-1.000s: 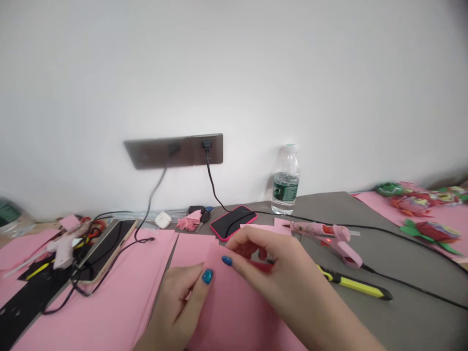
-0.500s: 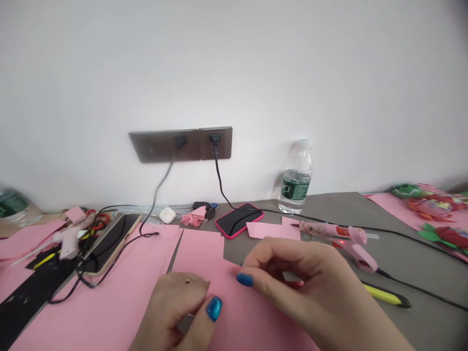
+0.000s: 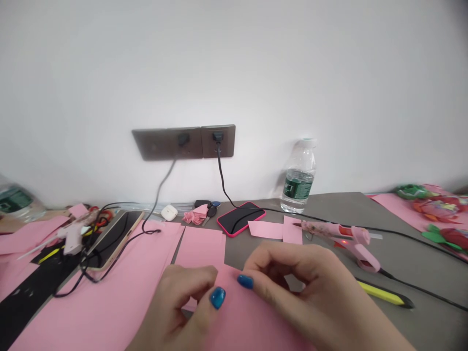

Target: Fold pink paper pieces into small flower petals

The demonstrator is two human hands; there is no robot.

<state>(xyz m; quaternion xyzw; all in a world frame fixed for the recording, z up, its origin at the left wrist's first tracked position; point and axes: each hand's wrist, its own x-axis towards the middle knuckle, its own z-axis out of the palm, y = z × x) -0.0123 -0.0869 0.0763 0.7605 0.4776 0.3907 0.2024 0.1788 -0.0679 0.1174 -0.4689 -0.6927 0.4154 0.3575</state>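
Observation:
Between my hands, at the bottom middle, a sheet of pink paper [image 3: 252, 317] is raised toward me. My left hand [image 3: 186, 307] pinches its upper left corner, thumb in front and fingers behind. On its upper right edge, my right hand [image 3: 296, 287] is closed with thumb against fingers; the fingertips behind the paper are partly hidden. Both thumbnails are blue. Behind the hands lies a pink paper strip [image 3: 201, 246]. Larger pink sheets [image 3: 106, 302] lie left of my left hand.
A pink glue gun [image 3: 351, 239] with a red light and cord lies right, near a yellow-and-black cutter [image 3: 385, 295]. Behind are a phone in a pink case [image 3: 239, 219], small pink pieces [image 3: 266, 229] and a water bottle [image 3: 299, 178]. Another phone [image 3: 113, 241] lies left among cables.
My left hand has turned and shifted slightly right and up, and its thumb now presses on the paper's corner. My right hand has stayed almost in place. The view has shifted slightly.

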